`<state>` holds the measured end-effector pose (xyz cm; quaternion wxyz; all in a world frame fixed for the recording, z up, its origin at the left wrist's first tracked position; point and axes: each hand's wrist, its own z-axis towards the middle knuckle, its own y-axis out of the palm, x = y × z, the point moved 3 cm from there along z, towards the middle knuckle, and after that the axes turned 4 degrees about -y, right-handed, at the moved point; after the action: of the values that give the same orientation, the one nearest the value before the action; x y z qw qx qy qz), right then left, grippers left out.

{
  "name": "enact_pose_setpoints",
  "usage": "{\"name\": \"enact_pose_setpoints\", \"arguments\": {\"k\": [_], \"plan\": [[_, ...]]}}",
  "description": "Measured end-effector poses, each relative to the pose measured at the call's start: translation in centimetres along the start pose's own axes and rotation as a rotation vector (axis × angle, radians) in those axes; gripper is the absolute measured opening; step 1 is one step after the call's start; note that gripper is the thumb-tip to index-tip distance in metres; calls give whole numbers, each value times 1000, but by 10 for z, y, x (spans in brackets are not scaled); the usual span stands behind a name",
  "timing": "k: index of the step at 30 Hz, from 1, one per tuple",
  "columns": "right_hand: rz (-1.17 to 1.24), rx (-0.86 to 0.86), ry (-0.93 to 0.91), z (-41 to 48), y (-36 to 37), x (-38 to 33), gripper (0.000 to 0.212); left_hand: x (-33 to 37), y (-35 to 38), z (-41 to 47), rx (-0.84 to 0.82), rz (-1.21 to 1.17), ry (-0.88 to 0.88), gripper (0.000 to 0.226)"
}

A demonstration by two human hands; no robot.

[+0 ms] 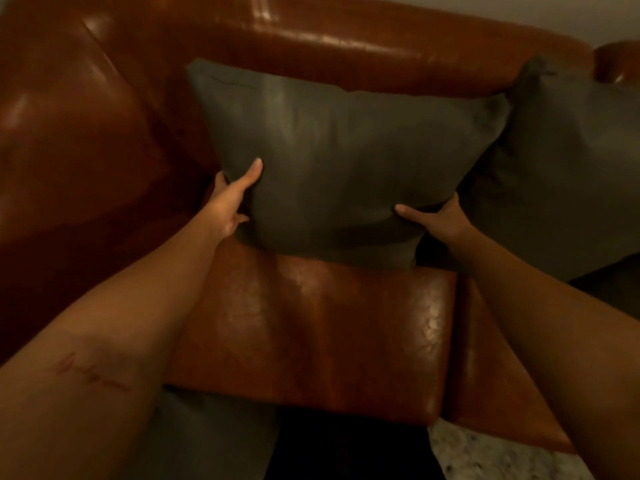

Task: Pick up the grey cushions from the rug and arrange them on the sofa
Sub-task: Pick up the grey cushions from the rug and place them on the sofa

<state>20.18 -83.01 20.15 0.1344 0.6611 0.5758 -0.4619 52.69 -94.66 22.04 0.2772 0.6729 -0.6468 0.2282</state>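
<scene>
A large grey cushion (pixel 343 157) stands upright on the brown leather sofa (pixel 311 334), leaning against the backrest. My left hand (pixel 232 199) grips its lower left corner, thumb on the front face and fingers behind. My right hand (pixel 440 218) holds its lower right corner the same way. A second grey cushion (pixel 568 161) leans against the backrest just to the right, touching the first. Another grey cushion (pixel 207 438) lies low at the bottom, below the seat's front edge, partly hidden by my left forearm.
The sofa's left armrest (pixel 69 140) rises close beside the held cushion. A pale patterned rug (pixel 491 459) shows at the bottom right, in front of the seat. A light wall (pixel 571 12) is behind the backrest.
</scene>
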Motion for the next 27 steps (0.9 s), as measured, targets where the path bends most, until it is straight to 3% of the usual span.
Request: {"name": "enact_pose_setpoints", "arguments": {"k": [3,7,11,14,20,24,27], "plan": [[-26,12,40,-1,0,4,114,3,3,-4,31,64,-10,105],[-137,36,81,-11,-1,2,109,2,-3,1,28,140,4,122],[-226,80,84,-34,5,1,95,-15,-7,-12,46,223,44,98],[-282,59,126,-49,13,-3,78,-22,-2,-39,29,286,41,97],[-342,-55,122,-78,15,-20,68,-39,3,-117,198,417,97,68],[-180,-245,88,-110,29,-35,36,-64,-15,-166,343,465,72,61],[-217,-367,-16,-140,35,-44,46,-86,-22,-214,430,424,79,56]]}}
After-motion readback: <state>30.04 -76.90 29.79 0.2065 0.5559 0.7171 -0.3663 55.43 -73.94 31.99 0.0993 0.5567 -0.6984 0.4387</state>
